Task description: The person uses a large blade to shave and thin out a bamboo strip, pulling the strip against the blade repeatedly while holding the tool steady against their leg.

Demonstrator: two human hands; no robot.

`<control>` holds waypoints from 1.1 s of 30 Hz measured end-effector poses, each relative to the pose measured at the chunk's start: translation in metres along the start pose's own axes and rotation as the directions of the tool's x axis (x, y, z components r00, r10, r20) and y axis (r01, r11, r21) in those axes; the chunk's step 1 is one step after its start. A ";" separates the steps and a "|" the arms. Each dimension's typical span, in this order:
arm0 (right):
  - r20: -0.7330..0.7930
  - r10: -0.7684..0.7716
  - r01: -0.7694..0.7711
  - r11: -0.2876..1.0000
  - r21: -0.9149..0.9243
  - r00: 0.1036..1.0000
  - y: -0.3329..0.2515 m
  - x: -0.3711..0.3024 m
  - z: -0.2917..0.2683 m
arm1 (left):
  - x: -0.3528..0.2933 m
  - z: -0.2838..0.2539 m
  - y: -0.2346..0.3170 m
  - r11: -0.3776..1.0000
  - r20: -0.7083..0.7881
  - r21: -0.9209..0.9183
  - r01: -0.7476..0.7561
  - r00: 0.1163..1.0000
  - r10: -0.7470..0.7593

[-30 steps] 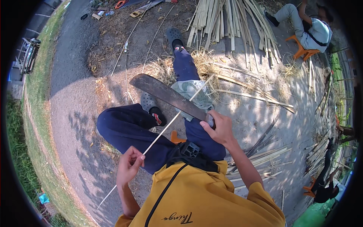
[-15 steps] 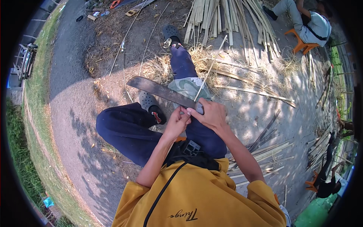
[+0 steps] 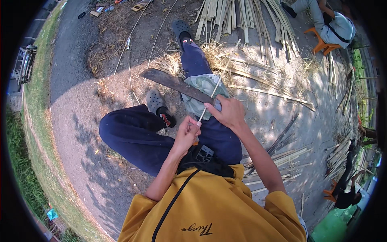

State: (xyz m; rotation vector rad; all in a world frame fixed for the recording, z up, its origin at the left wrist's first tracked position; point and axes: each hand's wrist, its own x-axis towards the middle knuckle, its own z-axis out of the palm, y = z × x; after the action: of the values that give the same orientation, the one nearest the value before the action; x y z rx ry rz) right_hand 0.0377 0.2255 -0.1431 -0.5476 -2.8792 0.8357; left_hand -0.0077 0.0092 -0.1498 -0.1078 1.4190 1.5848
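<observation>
A thin pale bamboo strip (image 3: 221, 78) slants over my thigh, its near end pinched in the closed fingers of my left hand (image 3: 186, 132). My right hand (image 3: 230, 113) is closed at the handle end of a machete (image 3: 169, 82). Its dark, broad blade points up and left across my leg. The strip crosses the blade close to my right thumb, which lies against the strip. The machete's handle is hidden inside my right hand. Under the blade, a greenish patterned cloth (image 3: 195, 107) covers part of my right thigh.
A large fan of bamboo strips (image 3: 242, 20) lies ahead. Curly shavings (image 3: 167, 64) surround my outstretched leg. More strips (image 3: 268, 93) and a pile (image 3: 286, 161) lie to the right. One person (image 3: 338, 30) sits on an orange stool (image 3: 320, 42); another person (image 3: 348, 197) is at lower right.
My left hand has moved down, nearer to me, away from my right hand. The strip has slid towards me with it, and its near end now shows between the hands.
</observation>
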 end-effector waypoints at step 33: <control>0.061 0.019 -0.024 0.996 0.083 0.998 0.001 0.009 -0.005 | -0.096 -0.058 0.002 0.995 0.009 0.051 0.088 0.996 -0.088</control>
State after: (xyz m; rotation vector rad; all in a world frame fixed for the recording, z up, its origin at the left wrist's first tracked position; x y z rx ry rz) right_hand 0.0303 0.2319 -0.1393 -0.5556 -2.8803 0.9872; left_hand 0.0127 -0.0928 -0.1070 -0.1292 1.4255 1.4744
